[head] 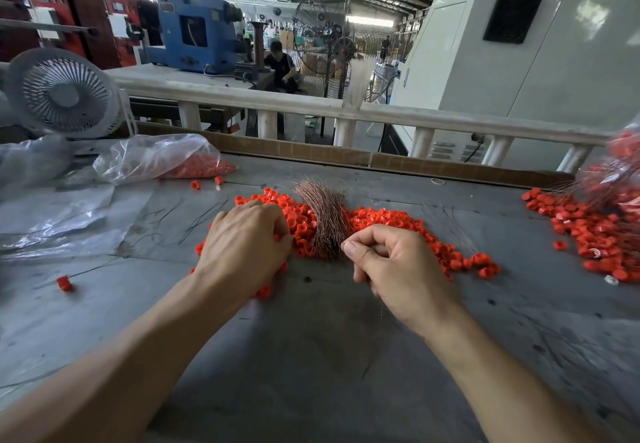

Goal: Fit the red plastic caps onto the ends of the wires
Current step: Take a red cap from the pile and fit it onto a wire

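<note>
My right hand [398,266] pinches a thin coppery wire [380,307] in its grip; my left hand [242,245] curls into the heap of small red plastic caps [391,226] around the coppery wire bundle [323,220] on the grey bench [311,356]. A clear plastic bag [156,158] holds more caps far left, by a white fan [64,94]; a cardboard strip [346,156] lines the far edge

Both forearms bare right down to the frame edge, no sleeves, no gloves. Left hand [244,245]: no watch, no ring visible. Right hand [398,266]: same, nails short, thumbnail plain, no wristband or strap.
</note>
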The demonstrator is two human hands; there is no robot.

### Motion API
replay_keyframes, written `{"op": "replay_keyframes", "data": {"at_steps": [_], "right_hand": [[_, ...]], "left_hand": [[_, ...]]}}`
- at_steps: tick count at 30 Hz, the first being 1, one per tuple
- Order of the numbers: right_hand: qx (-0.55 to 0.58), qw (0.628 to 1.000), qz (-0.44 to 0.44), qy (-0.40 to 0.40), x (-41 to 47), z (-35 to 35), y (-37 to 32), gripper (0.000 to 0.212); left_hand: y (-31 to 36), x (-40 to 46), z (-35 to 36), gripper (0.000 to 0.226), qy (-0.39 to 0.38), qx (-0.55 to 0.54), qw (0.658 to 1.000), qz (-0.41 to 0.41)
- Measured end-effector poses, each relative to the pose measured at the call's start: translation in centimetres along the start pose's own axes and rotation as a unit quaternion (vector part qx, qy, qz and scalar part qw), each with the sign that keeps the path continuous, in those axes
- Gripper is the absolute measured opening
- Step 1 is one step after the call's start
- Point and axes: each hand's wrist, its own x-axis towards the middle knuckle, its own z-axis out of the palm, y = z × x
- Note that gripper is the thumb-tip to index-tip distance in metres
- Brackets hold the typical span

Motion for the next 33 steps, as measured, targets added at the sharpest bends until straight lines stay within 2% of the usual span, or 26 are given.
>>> {"op": "replay_keyframes", "data": {"at_steps": [5, 8, 12, 15, 18, 23, 33], "right_hand": [[-0.014, 1.0, -0.002, 0.001, 0.0, 0.0, -0.1, 0.017], [-0.014, 1.0, -0.006, 0.006, -0.1, -0.1, -0.1, 0.017], [0.009, 1.0, -0.02, 0.019, -0.1, -0.1, -0.2, 0.016], [0.021, 0.999, -0.042, 0.024, 0.0, -0.1, -0.3, 0.013], [0.027, 0.998, -0.056, 0.031, 0.0, 0.0, -0.4, 0.008], [0.023, 0.997, -0.064, 0.032, 0.0, 0.0, -0.4, 0.009], [0.022, 0.997, -0.063, 0.033, -0.1, 0.0, -0.6, 0.014]], "left_hand": [[0.5, 0.0, -0.6, 0.012, 0.028, -0.08, 0.996, -0.027], [0.9, 0.0, -0.5, 0.016, 0.011, -0.205, 0.978, -0.037], [1.7, -0.2, 0.0, 0.019, -0.05, -0.442, 0.893, -0.074], [1.9, -0.2, 0.3, 0.021, -0.075, -0.533, 0.84, -0.074], [2.0, -0.2, 0.3, 0.023, -0.093, -0.569, 0.813, -0.08], [2.1, -0.3, 0.3, 0.028, -0.113, -0.598, 0.789, -0.08], [2.4, -0.4, 0.1, 0.027, -0.14, -0.596, 0.788, -0.066]]}}
